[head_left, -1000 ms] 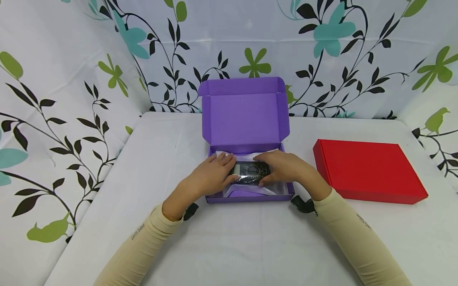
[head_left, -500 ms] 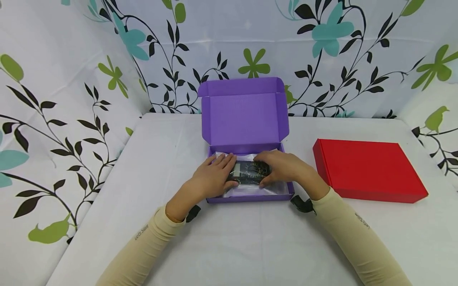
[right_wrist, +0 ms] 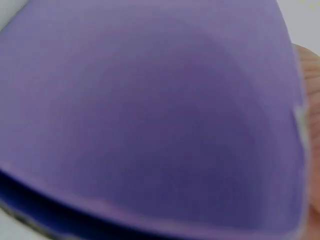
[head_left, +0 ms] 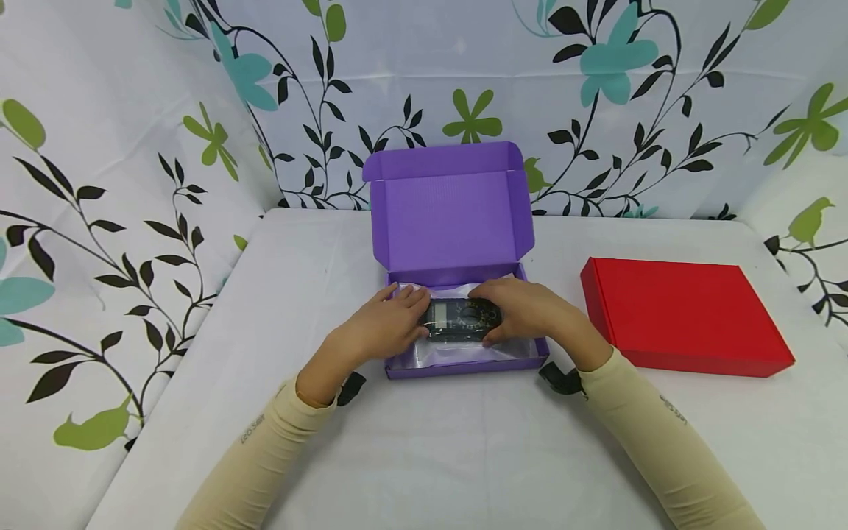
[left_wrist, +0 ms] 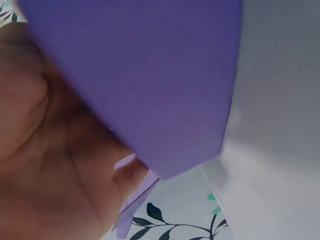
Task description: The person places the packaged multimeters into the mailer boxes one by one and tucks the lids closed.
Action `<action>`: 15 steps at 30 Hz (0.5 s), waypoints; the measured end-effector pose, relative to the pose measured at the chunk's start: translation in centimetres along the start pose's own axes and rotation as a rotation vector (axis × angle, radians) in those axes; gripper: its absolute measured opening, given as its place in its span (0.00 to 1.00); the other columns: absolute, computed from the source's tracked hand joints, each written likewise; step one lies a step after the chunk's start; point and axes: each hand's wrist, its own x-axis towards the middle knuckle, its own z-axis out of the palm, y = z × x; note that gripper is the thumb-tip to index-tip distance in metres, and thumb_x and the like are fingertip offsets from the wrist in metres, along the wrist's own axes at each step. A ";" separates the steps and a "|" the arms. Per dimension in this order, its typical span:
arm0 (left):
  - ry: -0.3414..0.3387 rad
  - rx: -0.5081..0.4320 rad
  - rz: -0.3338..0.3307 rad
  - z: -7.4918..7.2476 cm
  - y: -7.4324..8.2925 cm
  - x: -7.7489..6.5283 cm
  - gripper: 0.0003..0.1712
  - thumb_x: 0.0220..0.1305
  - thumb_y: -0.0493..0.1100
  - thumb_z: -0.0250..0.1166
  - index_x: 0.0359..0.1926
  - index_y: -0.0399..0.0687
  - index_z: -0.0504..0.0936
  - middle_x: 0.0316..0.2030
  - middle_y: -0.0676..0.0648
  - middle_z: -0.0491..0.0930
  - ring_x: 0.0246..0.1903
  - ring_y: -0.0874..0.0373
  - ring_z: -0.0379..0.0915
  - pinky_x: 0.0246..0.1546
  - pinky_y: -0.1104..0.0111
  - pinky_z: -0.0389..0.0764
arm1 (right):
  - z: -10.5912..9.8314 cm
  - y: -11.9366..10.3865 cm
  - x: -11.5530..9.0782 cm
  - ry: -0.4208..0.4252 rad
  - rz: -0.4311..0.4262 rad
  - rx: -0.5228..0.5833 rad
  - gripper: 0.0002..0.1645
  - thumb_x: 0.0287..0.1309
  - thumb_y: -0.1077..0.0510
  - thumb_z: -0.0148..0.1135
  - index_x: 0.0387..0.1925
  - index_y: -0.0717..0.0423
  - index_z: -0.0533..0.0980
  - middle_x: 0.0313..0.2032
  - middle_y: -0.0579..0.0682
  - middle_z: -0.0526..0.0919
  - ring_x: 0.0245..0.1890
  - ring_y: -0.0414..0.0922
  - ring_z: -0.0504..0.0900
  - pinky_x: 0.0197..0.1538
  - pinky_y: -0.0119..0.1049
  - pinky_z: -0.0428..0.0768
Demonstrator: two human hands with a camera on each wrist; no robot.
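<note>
A black digital multimeter (head_left: 461, 319) with a grey display and a round dial lies in a clear plastic bag (head_left: 464, 355) inside the open purple box (head_left: 467, 368). My left hand (head_left: 380, 324) reaches over the box's left wall, its fairly straight fingers resting at the multimeter's left end. At the other end my right hand (head_left: 530, 313) holds the multimeter, thumb on the near side and bent fingers on the far side. Purple box wall (left_wrist: 155, 90) fills much of the left wrist view, beside the left palm (left_wrist: 50, 165). In the right wrist view, purple cardboard (right_wrist: 165, 120) hides most of the hand.
The box's lid (head_left: 453, 221) stands raised at the back. A closed red box (head_left: 682, 316) lies to the right on the white-covered table (head_left: 464, 456). Patterned cloth (head_left: 411, 66) hangs behind and at the sides.
My left hand has drawn slightly left, uncovering more of the multimeter's display. The bag's near part looks flatter over the box floor. The purple box has shifted very slightly; my right hand stays in place.
</note>
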 end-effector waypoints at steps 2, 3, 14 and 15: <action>-0.015 0.009 -0.012 0.2 0.1 0.1 0.38 0.82 0.52 0.54 0.79 0.32 0.58 0.77 0.36 0.58 0.77 0.41 0.50 0.77 0.49 0.43 | 0.0 0.0 0.0 0.001 -0.008 0.003 0.43 0.50 0.51 0.83 0.66 0.58 0.76 0.62 0.54 0.80 0.63 0.55 0.75 0.60 0.58 0.77; -0.017 0.012 -0.017 0.3 0.1 0.2 0.38 0.81 0.53 0.54 0.79 0.32 0.58 0.77 0.36 0.58 0.77 0.41 0.50 0.77 0.49 0.42 | 0.0 0.0 0.0 0.000 -0.009 0.008 0.43 0.50 0.52 0.83 0.66 0.58 0.76 0.62 0.54 0.80 0.63 0.55 0.75 0.61 0.57 0.77; 0.401 -0.242 0.001 -1.8 -1.6 -0.7 0.26 0.77 0.48 0.61 0.63 0.32 0.80 0.60 0.37 0.80 0.63 0.41 0.75 0.66 0.49 0.70 | -2.4 0.3 -1.0 0.283 0.002 0.149 0.42 0.60 0.50 0.76 0.72 0.58 0.72 0.67 0.58 0.76 0.67 0.60 0.73 0.63 0.62 0.74; 0.487 -0.277 -0.013 -2.1 -2.0 -0.8 0.22 0.76 0.46 0.61 0.59 0.34 0.82 0.57 0.38 0.83 0.59 0.42 0.78 0.62 0.49 0.74 | -2.8 0.5 -1.2 0.346 0.002 0.159 0.41 0.61 0.51 0.75 0.72 0.58 0.72 0.68 0.58 0.75 0.66 0.61 0.74 0.62 0.62 0.75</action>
